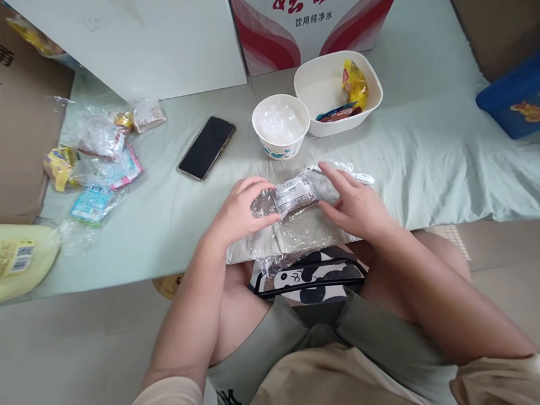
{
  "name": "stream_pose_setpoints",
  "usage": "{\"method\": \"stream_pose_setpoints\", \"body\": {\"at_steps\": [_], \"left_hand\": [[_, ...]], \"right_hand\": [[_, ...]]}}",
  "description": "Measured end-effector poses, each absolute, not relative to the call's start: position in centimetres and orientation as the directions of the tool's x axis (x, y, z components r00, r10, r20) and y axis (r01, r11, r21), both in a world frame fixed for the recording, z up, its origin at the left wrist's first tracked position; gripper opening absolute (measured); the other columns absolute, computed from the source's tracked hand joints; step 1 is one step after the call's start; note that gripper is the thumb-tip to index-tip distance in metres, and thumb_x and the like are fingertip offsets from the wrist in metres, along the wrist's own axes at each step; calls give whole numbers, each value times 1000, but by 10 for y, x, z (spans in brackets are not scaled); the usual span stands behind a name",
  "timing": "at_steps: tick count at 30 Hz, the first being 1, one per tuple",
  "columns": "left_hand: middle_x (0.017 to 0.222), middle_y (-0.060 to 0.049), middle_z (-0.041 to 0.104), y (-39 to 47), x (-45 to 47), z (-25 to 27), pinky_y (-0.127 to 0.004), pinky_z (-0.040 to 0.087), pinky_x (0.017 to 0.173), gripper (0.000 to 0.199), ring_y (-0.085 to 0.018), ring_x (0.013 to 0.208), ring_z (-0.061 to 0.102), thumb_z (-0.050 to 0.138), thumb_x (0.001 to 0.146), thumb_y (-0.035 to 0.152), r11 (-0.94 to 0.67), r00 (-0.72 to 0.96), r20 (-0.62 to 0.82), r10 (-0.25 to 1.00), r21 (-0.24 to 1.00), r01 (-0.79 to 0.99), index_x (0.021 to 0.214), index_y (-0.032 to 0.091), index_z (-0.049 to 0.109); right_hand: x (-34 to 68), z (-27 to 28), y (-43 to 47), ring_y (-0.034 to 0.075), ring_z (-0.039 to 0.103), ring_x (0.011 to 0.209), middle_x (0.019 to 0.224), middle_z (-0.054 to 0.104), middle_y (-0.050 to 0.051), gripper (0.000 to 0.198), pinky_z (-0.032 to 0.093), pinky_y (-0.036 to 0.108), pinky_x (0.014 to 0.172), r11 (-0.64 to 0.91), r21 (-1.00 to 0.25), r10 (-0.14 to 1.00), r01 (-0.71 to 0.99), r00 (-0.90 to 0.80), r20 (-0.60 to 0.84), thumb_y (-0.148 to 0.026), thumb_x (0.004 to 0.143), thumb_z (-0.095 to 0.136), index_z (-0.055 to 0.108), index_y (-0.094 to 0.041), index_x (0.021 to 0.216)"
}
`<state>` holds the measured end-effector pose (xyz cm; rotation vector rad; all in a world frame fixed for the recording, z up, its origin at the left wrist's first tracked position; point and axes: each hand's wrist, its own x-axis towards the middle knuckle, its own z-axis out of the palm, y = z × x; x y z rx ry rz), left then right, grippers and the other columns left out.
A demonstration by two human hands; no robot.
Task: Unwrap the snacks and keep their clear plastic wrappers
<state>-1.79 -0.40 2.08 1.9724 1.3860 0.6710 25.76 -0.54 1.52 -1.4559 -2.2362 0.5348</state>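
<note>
A small silver printed packet (296, 196) lies on a crinkled clear plastic bag (316, 228) near the front edge of the cloth-covered surface. My left hand (245, 207) grips the packet's left end between thumb and fingers. At its right end is my right hand (355, 200), fingers spread over the clear plastic, with the thumb close to the packet's corner; whether it touches cannot be made out. Just beyond stands a white paper bowl (283, 152) with clear plastic inside. Behind it, a white oval tub (315, 130) holds a yellow packet (355, 87) and a dark, reddish-brown packet (341, 113).
A black phone (207, 147) lies left of the bowl. Further left is a pile of wrapped snack packets (95, 153), with a pale yellow bottle (17, 257) at the front-left edge. A red-and-white box (277, 41) stands behind, and a blue container (525, 88) sits far right.
</note>
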Motion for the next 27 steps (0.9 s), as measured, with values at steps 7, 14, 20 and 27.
{"method": "stream_pose_setpoints", "body": {"at_steps": [7, 14, 20, 27], "left_hand": [[111, -10, 71, -5, -6, 13, -33, 56, 86, 20, -20, 100, 68, 62, 89, 37, -85, 283, -17, 959, 935, 345, 101, 20, 64], [124, -8, 69, -10, 11, 10, -35, 55, 92, 32, -22, 111, 66, 71, 80, 23, -171, 367, -12, 930, 870, 463, 112, 22, 66], [91, -6, 74, 0, 5, 8, -29, 56, 72, 13, -15, 77, 69, 60, 92, 32, 34, 36, -42, 998, 980, 199, 91, 20, 64], [67, 1, 65, 12, -6, -1, -22, 39, 49, 15, -10, 49, 51, 61, 92, 34, 90, -125, -60, 990, 964, 250, 85, 20, 61]], "right_hand": [[245, 1, -9, 37, 60, 115, 137, 60, 16, 55, 54, 52, 92, 566, -403, 823, 719, -516, 237, -31, 84, 66, 58, -21, 138], [236, -9, -9, 39, 51, 125, 138, 55, 14, 55, 47, 59, 102, 569, -401, 822, 718, -515, 244, -21, 83, 63, 58, -27, 137], [240, -6, -6, 34, 56, 123, 135, 56, 14, 56, 50, 55, 101, 568, -514, 815, 642, -523, 247, -15, 83, 58, 58, -27, 138], [255, 5, -6, 32, 61, 123, 134, 61, 14, 59, 52, 51, 102, 433, -871, 843, 232, -446, 300, -57, 87, 67, 54, -28, 136]]}}
